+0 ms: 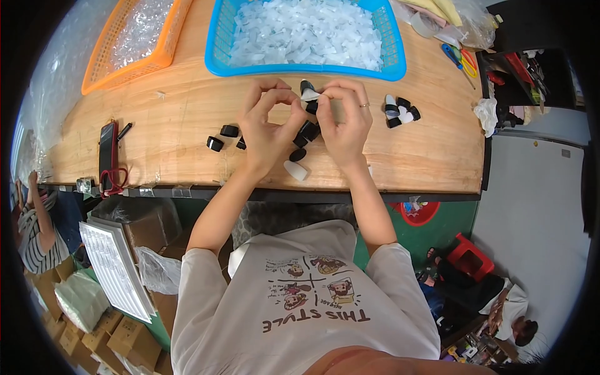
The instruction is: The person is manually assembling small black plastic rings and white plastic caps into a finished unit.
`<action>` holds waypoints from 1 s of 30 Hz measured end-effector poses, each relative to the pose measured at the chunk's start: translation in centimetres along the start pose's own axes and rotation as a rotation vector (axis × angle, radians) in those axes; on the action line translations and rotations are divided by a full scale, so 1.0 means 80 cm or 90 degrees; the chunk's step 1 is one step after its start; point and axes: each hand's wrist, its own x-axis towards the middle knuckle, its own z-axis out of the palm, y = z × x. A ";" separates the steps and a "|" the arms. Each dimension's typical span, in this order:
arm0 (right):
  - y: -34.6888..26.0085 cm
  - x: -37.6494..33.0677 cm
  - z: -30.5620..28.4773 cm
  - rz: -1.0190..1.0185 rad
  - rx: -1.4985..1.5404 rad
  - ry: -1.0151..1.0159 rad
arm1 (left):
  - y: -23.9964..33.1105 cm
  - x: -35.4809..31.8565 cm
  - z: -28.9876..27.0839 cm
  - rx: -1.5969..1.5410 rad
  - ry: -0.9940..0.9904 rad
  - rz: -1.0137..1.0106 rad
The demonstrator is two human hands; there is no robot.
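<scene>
My left hand [269, 122] and my right hand [342, 119] are raised close together over the wooden table, each with thumb and forefinger pinched. The right fingertips grip a small thin white piece [310, 95]. Whatever the left fingertips hold, if anything, is too small to make out. Just behind the white piece shows a dark, rounded small part [305, 85]. Several short black caps lie around the hands, among them one black cap [215, 144] left of my left hand. A flat black oval [298, 155] and a white rounded piece [295, 170] lie between my wrists.
A blue basket [300, 70] of translucent white pieces stands beyond my hands; an orange basket [128, 81] is at left. Small black and white parts [401, 112] cluster at right. Scissors [467, 62] lie farther right, a phone [108, 153] at left. Other people are nearby.
</scene>
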 end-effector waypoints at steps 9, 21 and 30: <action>0.005 -0.007 0.005 -0.054 0.051 -0.074 | 0.014 0.002 0.002 -0.054 0.001 -0.076; 0.011 -0.007 -0.004 0.446 0.513 -0.059 | 0.000 0.011 -0.004 -0.197 -0.050 -0.152; 0.011 0.002 -0.010 0.516 0.638 -0.025 | -0.004 0.011 -0.003 -0.382 -0.161 -0.218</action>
